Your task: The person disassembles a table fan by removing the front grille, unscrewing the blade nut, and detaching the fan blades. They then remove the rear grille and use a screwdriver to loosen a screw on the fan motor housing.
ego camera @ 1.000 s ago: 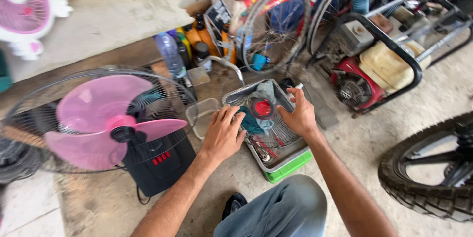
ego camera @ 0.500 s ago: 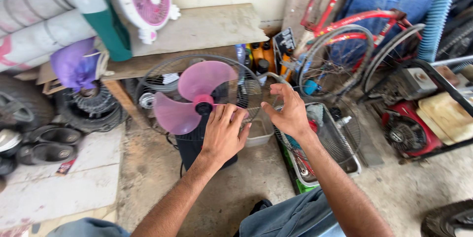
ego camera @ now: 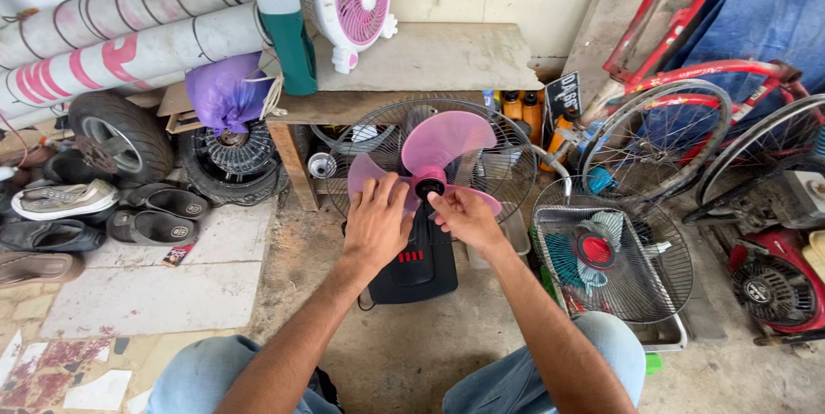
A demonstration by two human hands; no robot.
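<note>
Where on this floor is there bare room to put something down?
The pale floor slab between the sandals and the fan's black base is bare, as is the concrete before that base. Right of the loose wire guard, bicycle wheels and an engine crowd in.

Bare concrete floor (ego camera: 412,345) is lying open before the pink-bladed fan (ego camera: 443,152); a round wire fan guard (ego camera: 614,263) is crowding its right.

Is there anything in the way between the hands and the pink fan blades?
Nothing visible is. The front grille lies off to the side on a tray, so the pink blades are bare. The left hand and right hand are right at them.
</note>
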